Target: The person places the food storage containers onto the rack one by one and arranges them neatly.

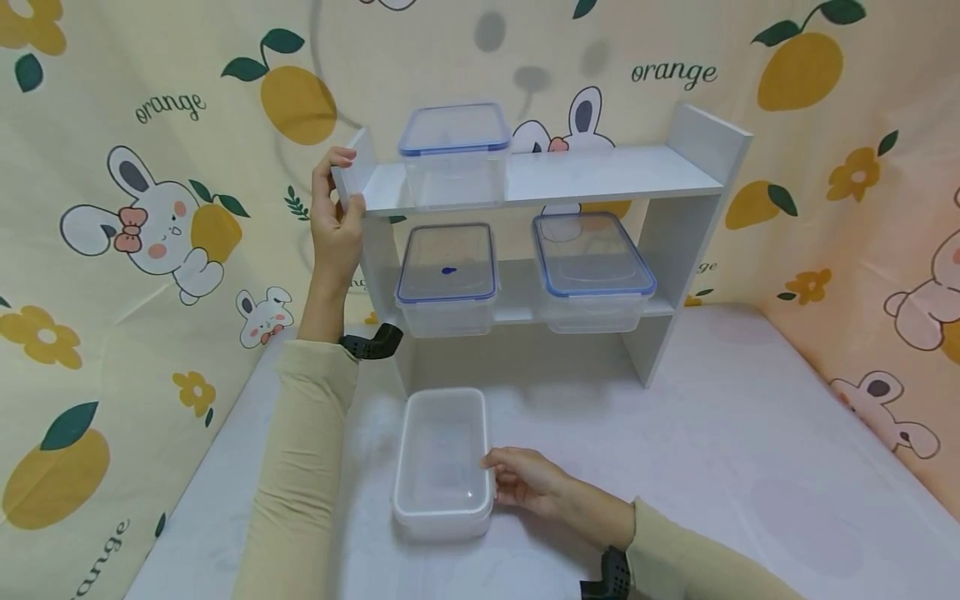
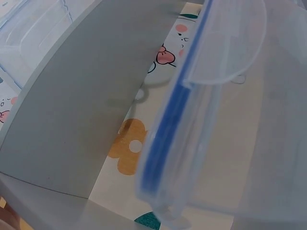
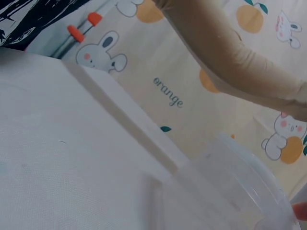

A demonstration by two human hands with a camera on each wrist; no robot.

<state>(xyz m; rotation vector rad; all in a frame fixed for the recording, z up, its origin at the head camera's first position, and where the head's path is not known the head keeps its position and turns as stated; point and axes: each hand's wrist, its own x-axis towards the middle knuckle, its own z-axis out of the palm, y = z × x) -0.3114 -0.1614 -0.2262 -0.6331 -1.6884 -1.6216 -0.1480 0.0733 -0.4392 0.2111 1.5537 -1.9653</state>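
My left hand [image 1: 337, 221] grips the upper left side panel of a white shelf unit [image 1: 615, 175], fingers behind and thumb in front. On the table, my right hand [image 1: 528, 483] holds the right edge of a clear plastic food container [image 1: 442, 458] with a whitish rim. In the right wrist view the container's wall [image 3: 225, 177] shows, with a fingertip [image 3: 301, 211] beside it. A blue-rimmed food container [image 1: 453, 175] stands on the shelf's top board. On the middle board sit a left container [image 1: 447, 283] and a right container [image 1: 595, 275], both blue-rimmed and jutting past the front edge.
The shelf stands at the back of a table with a white cloth [image 1: 750, 467]. Behind it and along the sides hangs a cloth printed with rabbits and oranges [image 1: 225, 67]. In the left wrist view the shelf's grey panel [image 2: 86, 96] is close to a blue-edged container [image 2: 168, 134].
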